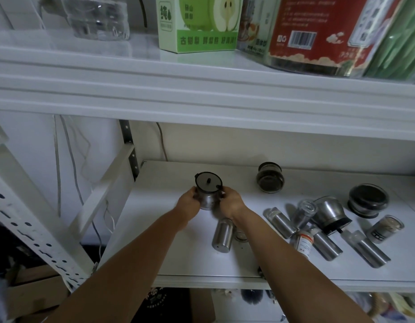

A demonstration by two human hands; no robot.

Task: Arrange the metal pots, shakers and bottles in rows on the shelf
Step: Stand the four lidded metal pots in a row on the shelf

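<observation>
A metal pot [207, 194] with a dark lid stands upright toward the back left of the white shelf [169, 252]. My left hand [190, 202] grips its left side and my right hand [231, 201] grips its right side. Just in front lies a metal shaker [222, 236] on its side. To the right lie several metal shakers [282, 222] and bottles in a loose heap, with a second metal pot [330, 213] tipped over among them. A dark-lidded glass jar [270, 180] stands at the back and another jar [367, 202] at the right.
An upper shelf [201, 89] overhangs close above, carrying a green carton [198, 24], a red-labelled container [318, 31] and a clear plastic bottle [97, 17]. A perforated metal upright [129, 150] and cables stand at the left. Boxes sit below the shelf.
</observation>
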